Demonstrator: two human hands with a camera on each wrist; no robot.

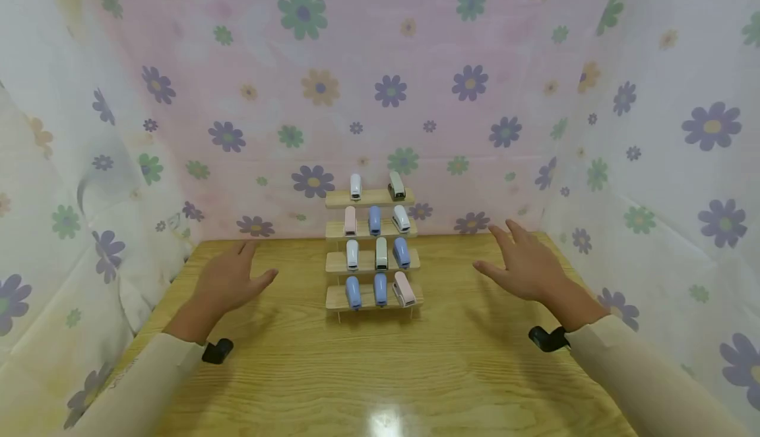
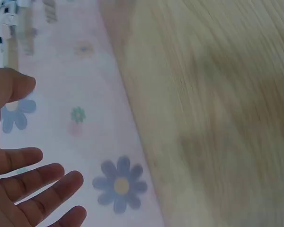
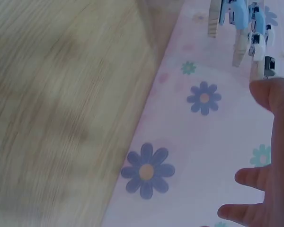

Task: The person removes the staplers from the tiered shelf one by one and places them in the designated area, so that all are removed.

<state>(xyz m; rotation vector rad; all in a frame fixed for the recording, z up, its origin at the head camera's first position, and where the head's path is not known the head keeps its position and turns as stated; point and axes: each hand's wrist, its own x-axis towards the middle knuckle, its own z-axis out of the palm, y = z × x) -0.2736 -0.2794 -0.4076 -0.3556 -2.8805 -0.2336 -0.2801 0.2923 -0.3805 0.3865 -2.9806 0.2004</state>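
Observation:
A tiered wooden rack [image 1: 373, 262] stands mid-table, bearing several small staplers in rows. On its top tier are a white stapler [image 1: 355, 187] and a grey-green stapler [image 1: 396, 186]. The tiers below carry pink, blue, white and grey-green ones, with a pink stapler [image 1: 404, 290] at the bottom right. My left hand [image 1: 230, 280] hovers over the table left of the rack, fingers extended and thumb apart. To the rack's right, my right hand [image 1: 525, 262] is held likewise. Neither hand touches anything.
The wood-grain table [image 1: 380, 364] spreads beneath both hands. A flower-patterned cloth backdrop [image 1: 356, 47] rises behind it, with similar cloth walls [image 1: 671, 179] on both sides. Black wrist camera mounts [image 1: 218, 351] jut inward from the sleeves.

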